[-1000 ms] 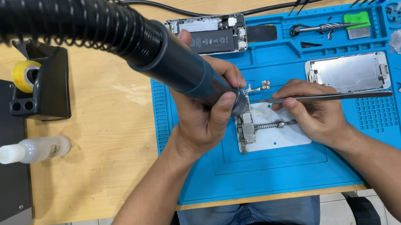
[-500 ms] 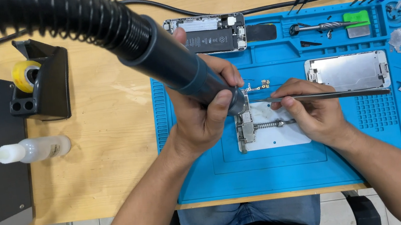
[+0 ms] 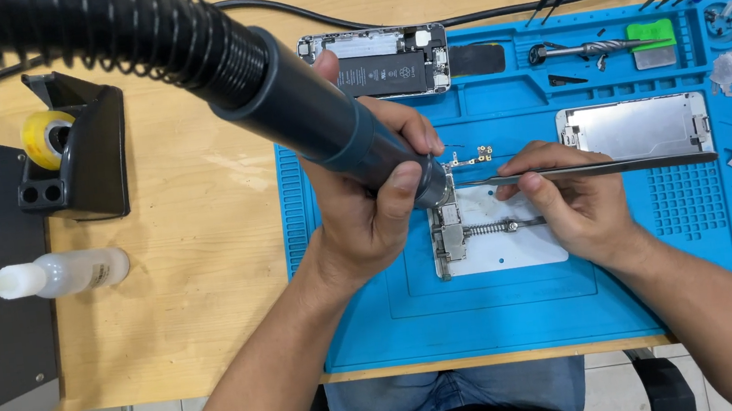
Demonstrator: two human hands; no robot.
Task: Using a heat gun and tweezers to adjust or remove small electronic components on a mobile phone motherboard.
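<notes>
Nozzle (image 3: 349, 134) gripped in left hand (image 3: 375, 204), over circuit board (image 3: 450, 233).

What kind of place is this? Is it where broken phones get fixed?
Probably a phone repair bench. An opened phone lies at the top of a blue work mat, the left hand holds a hot-air tool over a small circuit board, and the right hand holds tweezers.

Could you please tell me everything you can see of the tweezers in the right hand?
The tweezers are slim, dark grey and look like metal. They lie nearly level across the blue mat. The right hand pinches them near the front, and the long tail points right. The tip reaches left to the nozzle held by the left hand.
</notes>
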